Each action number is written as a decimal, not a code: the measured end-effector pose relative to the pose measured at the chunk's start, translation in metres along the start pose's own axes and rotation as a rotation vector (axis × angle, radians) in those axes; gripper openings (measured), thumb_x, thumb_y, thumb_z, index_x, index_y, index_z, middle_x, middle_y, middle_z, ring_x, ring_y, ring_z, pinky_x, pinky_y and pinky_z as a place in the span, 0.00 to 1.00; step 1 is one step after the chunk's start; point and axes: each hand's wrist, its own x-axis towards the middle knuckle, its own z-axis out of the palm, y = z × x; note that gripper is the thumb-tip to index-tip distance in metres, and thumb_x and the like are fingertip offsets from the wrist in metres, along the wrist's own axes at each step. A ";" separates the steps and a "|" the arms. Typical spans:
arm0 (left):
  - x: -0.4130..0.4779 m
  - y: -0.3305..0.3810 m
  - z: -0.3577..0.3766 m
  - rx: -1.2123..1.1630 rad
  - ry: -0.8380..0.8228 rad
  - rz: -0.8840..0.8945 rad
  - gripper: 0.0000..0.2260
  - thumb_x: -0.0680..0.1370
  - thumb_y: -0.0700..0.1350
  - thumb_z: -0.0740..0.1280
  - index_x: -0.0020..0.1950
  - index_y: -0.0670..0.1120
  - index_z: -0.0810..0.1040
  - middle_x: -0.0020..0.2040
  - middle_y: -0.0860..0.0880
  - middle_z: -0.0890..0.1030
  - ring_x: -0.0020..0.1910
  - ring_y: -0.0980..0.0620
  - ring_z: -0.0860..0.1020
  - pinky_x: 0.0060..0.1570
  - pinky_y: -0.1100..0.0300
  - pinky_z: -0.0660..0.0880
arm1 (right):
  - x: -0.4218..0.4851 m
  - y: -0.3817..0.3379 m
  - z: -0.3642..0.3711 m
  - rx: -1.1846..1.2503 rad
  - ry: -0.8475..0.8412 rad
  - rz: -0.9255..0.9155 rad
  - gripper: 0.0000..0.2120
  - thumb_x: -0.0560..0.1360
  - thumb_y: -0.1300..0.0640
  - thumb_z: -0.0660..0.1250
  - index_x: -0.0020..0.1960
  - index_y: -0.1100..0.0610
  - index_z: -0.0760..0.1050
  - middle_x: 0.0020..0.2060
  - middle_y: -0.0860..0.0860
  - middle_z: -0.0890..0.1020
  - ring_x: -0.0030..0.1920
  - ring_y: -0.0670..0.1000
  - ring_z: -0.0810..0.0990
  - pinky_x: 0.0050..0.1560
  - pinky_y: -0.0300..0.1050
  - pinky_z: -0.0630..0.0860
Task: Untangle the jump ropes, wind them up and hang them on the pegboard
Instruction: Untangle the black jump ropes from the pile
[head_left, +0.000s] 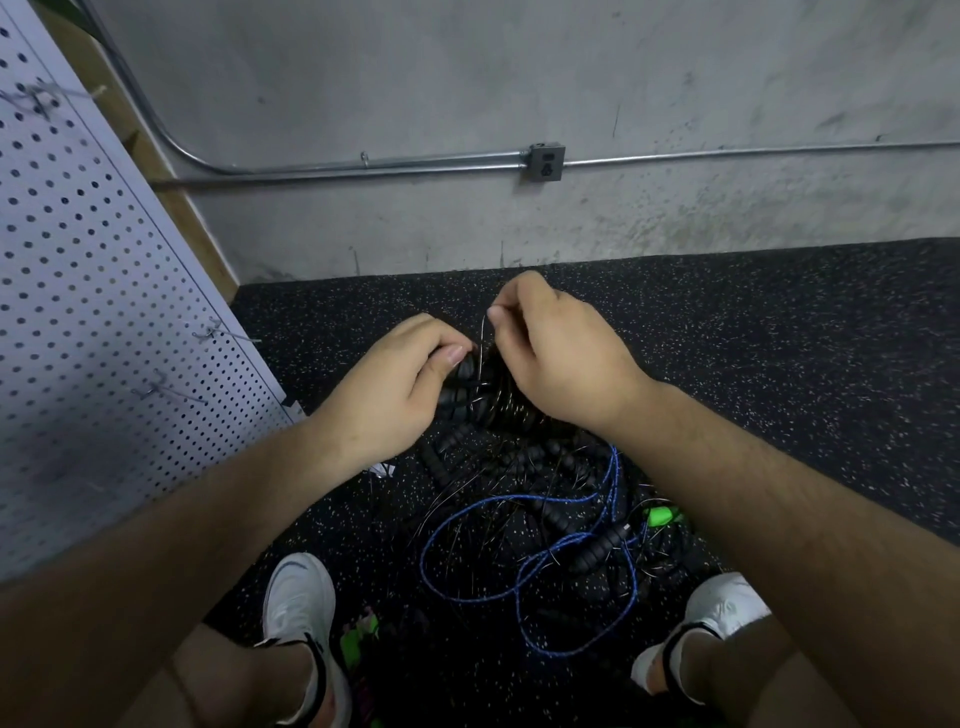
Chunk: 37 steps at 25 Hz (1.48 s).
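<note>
We see the jump ropes (524, 483) lying as one dark tangle on the floor (779, 364), between two white shoes (301, 597) and rising up into both hands. The floor is black rubber flecked with white.

The left hand (400, 384) has its fingers curled round a cluster of ribbed black grips (467, 395), thick and segmented like stacked rings, with the thumb pressed on top. The right hand (561, 353) pinches a thin cable (483, 332) between thumb and forefinger. The cable is glossy and hair-fine, and it arcs down into the cluster. The other right fingers are folded in.

Lower down, a blue rope (614, 470), braided and speckled, loops loosely over more ribbed black pieces and fine shiny strands. A bright green handle (660, 515) shows at the right edge of the pile, half buried.

The pegboard (78, 291) leans at the left, a pale sheet with rows of round holes, carrying thin metal hooks (223, 332); its left part is cut off by the frame. Behind is a rough grey concrete wall (467, 78) with a metal conduit (363, 166) running into a grey outlet box (543, 162).

Nothing on the box or shoes is sharp enough to read. We cannot count the ropes or follow any one strand through the knot, and a green and dark shape (358, 639) by the left shoe stays unclear.
</note>
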 end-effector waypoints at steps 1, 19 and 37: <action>-0.003 -0.003 0.001 -0.006 -0.002 0.024 0.09 0.84 0.42 0.60 0.58 0.43 0.80 0.51 0.52 0.78 0.54 0.58 0.76 0.55 0.67 0.71 | 0.000 0.002 0.000 0.011 -0.021 0.031 0.11 0.84 0.51 0.59 0.58 0.59 0.72 0.42 0.53 0.82 0.39 0.55 0.80 0.36 0.47 0.69; -0.034 -0.047 -0.007 0.066 0.185 -0.155 0.15 0.82 0.47 0.64 0.67 0.44 0.75 0.62 0.51 0.73 0.62 0.56 0.72 0.65 0.69 0.66 | 0.001 -0.052 0.064 0.726 -0.105 0.626 0.22 0.78 0.36 0.64 0.64 0.49 0.71 0.45 0.48 0.83 0.46 0.47 0.84 0.49 0.49 0.81; -0.058 -0.084 -0.019 -0.527 0.056 -0.557 0.38 0.79 0.49 0.72 0.80 0.66 0.52 0.76 0.55 0.65 0.73 0.53 0.69 0.74 0.51 0.66 | 0.014 -0.048 0.122 1.271 -0.287 0.647 0.25 0.77 0.72 0.63 0.67 0.48 0.73 0.57 0.64 0.82 0.53 0.60 0.83 0.54 0.57 0.81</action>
